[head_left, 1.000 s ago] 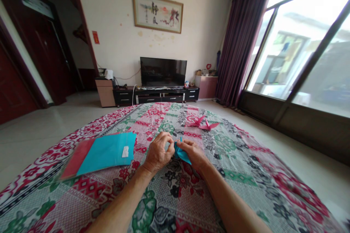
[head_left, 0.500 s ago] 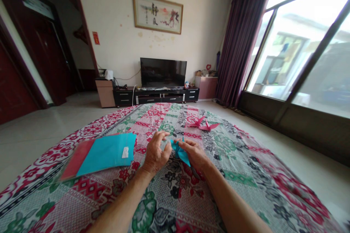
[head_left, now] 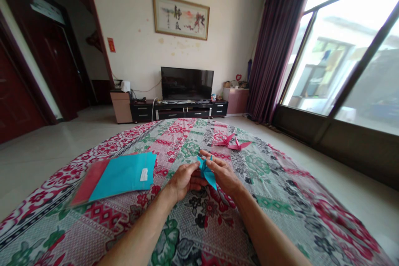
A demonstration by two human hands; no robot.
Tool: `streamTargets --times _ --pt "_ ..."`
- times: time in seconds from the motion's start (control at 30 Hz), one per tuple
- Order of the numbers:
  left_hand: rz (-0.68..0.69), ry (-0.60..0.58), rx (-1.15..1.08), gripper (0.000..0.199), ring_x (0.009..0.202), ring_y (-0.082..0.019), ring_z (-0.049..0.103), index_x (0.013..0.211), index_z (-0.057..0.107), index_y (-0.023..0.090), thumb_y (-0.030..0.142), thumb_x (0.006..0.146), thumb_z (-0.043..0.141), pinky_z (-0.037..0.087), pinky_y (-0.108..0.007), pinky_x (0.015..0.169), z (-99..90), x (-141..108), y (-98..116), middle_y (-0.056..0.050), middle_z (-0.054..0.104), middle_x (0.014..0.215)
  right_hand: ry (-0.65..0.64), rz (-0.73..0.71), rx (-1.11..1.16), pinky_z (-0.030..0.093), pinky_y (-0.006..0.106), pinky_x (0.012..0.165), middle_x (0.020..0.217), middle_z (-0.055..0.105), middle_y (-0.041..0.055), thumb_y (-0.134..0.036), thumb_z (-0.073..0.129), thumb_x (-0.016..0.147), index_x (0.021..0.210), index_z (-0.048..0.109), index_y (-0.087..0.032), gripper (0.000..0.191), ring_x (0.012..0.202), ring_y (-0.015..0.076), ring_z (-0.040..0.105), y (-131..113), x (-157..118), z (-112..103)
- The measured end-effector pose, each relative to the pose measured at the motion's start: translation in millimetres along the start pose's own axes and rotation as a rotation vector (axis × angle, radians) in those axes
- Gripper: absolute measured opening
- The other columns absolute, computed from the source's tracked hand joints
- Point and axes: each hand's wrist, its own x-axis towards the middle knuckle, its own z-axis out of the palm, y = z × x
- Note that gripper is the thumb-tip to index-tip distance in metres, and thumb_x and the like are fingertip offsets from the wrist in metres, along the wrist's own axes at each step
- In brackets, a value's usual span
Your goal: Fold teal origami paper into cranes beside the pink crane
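Note:
A folded blue paper figure (head_left: 207,173) with pointed ends is held between my two hands over the patterned cloth. My right hand (head_left: 222,171) pinches its right side between thumb and fingers. On its left side, my left hand (head_left: 186,178) grips the paper, thumb on top and fingers curled beneath. Two pink folded paper cranes (head_left: 239,145) rest on the cloth beyond my right hand. To the left lies a flat pack of blue and red paper sheets (head_left: 120,174) in a clear sleeve with a white label.
The round table bears a flowered cloth (head_left: 271,216). Past its far edge stand a television (head_left: 187,84) on a low black cabinet (head_left: 174,113) and a small side cabinet (head_left: 121,107). A dark curtain (head_left: 269,50) and large windows are at the right.
My left hand has gone from raised, spread fingers beside the paper to holding its left side, with the fingers now lower. The view has shifted slightly.

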Motion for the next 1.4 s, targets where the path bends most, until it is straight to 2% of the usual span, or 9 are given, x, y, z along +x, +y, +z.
streamTargets --times 0.1,0.2,0.33,0.43,0.53,0.7,0.9,1.23,1.4 --pt "0.085 0.029 0.018 0.024 0.052 -0.012 0.061 0.078 0.058 0.016 0.039 0.07 0.059 0.044 -0.019 0.045 1.3 2 -2 0.0 0.064 0.063 0.017 0.03 -0.025 0.044 0.028 0.074 0.1 0.064 0.0035 -0.039 0.069 0.07 0.109 0.062 -0.023 0.042 0.084 0.0166 0.056 0 0 2" --pt "0.268 0.21 0.16 0.021 0.05 -0.012 0.058 0.073 0.057 0.017 0.037 0.071 0.055 0.043 -0.02 0.046 -1.5 9 -8 0.002 0.06 0.057 0.054 0.044 -0.023 0.045 0.027 0.072 0.106 0.062 0.0024 -0.039 0.069 0.069 0.112 0.058 -0.025 0.046 0.082 0.0156 0.057 3 1 3" --pt "0.482 0.467 0.438 0.027 0.049 -0.012 0.056 0.057 0.05 0.019 0.039 0.074 0.048 0.041 -0.021 0.048 -10.7 20 -14 0.003 0.056 0.05 0.08 0.063 -0.07 0.046 0.025 0.065 0.098 0.063 0.0024 -0.041 0.068 0.069 0.102 0.061 -0.023 0.038 0.075 0.0144 0.058 9 3 3" --pt "0.516 0.551 0.552 0.03 0.05 -0.014 0.057 0.056 0.05 0.019 0.038 0.078 0.043 0.04 -0.021 0.049 -15.6 22 -16 0.001 0.057 0.049 0.087 0.108 -0.146 0.045 0.024 0.058 0.084 0.063 0.0013 -0.046 0.067 0.068 0.09 0.062 -0.021 0.033 0.069 0.0138 0.057 12 4 7" --pt "0.518 0.558 0.577 0.029 0.05 -0.014 0.057 0.057 0.052 0.02 0.037 0.078 0.042 0.039 -0.022 0.049 -15.7 22 -16 0.001 0.059 0.049 0.11 0.117 -0.164 0.043 0.021 0.051 0.074 0.061 -0.0004 -0.047 0.066 0.067 0.084 0.062 -0.019 0.033 0.059 0.0107 0.053 12 5 10" --pt "0.546 0.552 0.534 0.028 0.048 -0.012 0.053 0.053 0.049 0.019 0.037 0.075 0.047 0.038 -0.021 0.048 -12.7 22 -16 0.003 0.053 0.047 0.126 0.151 -0.096 0.041 0.021 0.049 0.069 0.061 -0.001 -0.044 0.069 0.063 0.089 0.064 -0.019 0.036 0.055 0.0094 0.05 11 5 10" --pt "0.417 0.494 0.332 0.026 0.046 -0.013 0.053 0.056 0.052 0.019 0.04 0.071 0.05 0.038 -0.022 0.045 -11.3 23 -17 0.004 0.055 0.047 0.137 0.201 -0.048 0.044 0.021 0.051 0.074 0.062 -0.0017 -0.037 0.068 0.065 0.093 0.065 -0.022 0.032 0.059 0.0095 0.052 9 3 9" --pt "0.476 0.568 0.522 0.027 0.05 -0.014 0.055 0.052 0.055 0.019 0.036 0.072 0.048 0.039 -0.022 0.05 -11.3 22 -17 0.001 0.058 0.049 0.136 0.204 -0.093 0.043 0.02 0.051 0.069 0.058 -0.0024 -0.044 0.066 0.067 0.087 0.066 -0.02 0.031 0.056 0.0081 0.048 9 5 14" --pt "0.367 0.517 0.335 0.023 0.049 -0.015 0.057 0.056 0.059 0.018 0.037 0.068 0.052 0.041 -0.023 0.048 -6.1 19 -15 0.001 0.06 0.05 0.179 0.21 -0.116 0.042 0.019 0.05 0.068 0.057 -0.0022 -0.041 0.065 0.067 0.084 0.066 -0.019 0.028 0.058 0.0088 0.05 8 6 17"
